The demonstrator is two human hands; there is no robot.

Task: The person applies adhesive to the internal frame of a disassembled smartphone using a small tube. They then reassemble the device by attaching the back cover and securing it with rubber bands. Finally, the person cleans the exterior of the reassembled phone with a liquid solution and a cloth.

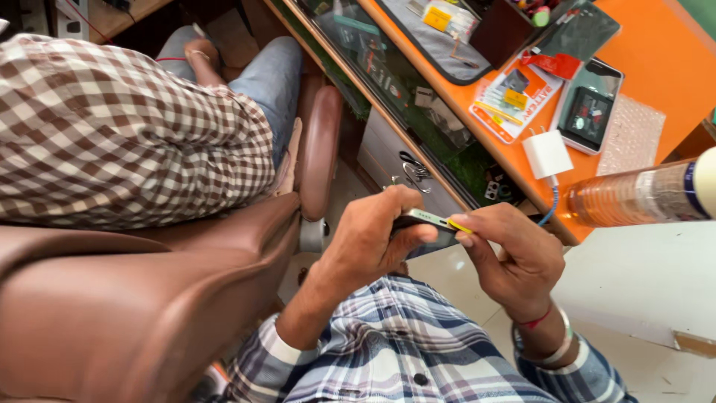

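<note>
Two grips: left hand [369, 239] and right hand [514, 261] both clamped on phone [425, 227] (mostly hidden).
Yellow pick [460, 225]: at phone's 3 o'clock, tip unclear.

1. One view only, worn on the head, looking steeply down past the chest.
2. Close to both hands [447, 246], held mid-frame just under the lens.
3. Faces toward the orange worktop [656, 52] at upper right, seen tilted.
4. Takes in a brown chair [134, 298] at left and pale floor [634, 276] at right.
</note>
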